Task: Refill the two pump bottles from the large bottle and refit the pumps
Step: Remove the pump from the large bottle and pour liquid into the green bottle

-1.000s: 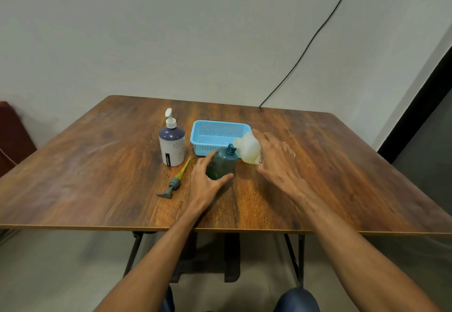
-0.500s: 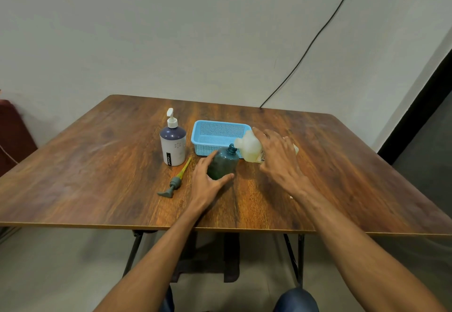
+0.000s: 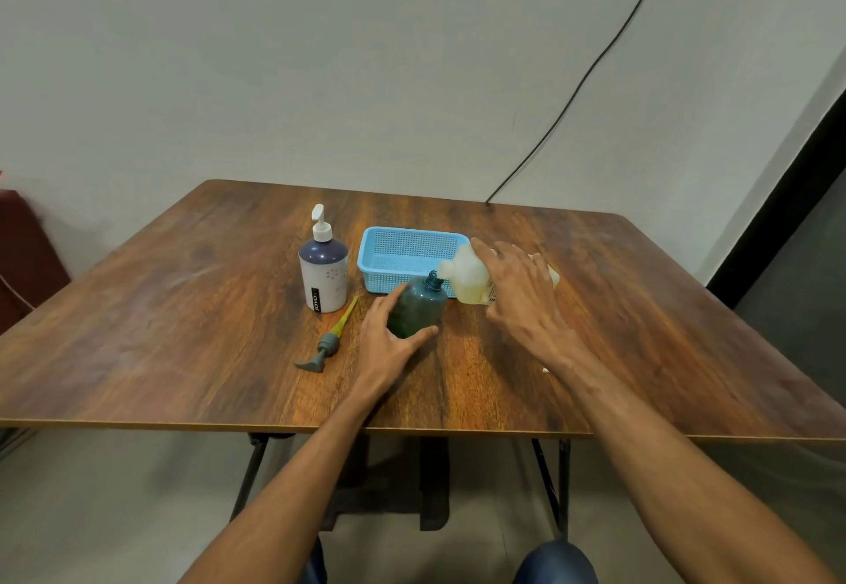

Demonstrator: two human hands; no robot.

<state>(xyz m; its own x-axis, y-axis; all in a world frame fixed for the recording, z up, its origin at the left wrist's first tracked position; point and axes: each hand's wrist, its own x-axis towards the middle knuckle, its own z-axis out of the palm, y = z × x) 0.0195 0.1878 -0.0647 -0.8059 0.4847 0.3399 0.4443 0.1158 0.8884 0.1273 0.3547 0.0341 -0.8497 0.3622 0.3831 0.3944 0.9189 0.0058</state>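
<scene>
While your left hand (image 3: pixel 387 347) clasps the green bottle (image 3: pixel 419 308) with curled fingers, your right hand (image 3: pixel 522 290) grips the tilted large bottle (image 3: pixel 467 279) over its neck; left of your fingers, the white bottle (image 3: pixel 322 281) reads "JOYO".

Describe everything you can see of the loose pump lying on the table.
The loose pump lies flat on the wooden table, out of any bottle. It looks plastic: a grey spout head and collar at the near end, a yellowish dip tube pointing away, its tip ending close beside the white pump bottle; contact there cannot be told. No hand touches it; the left hand, gripping the green bottle, is to its right.
</scene>
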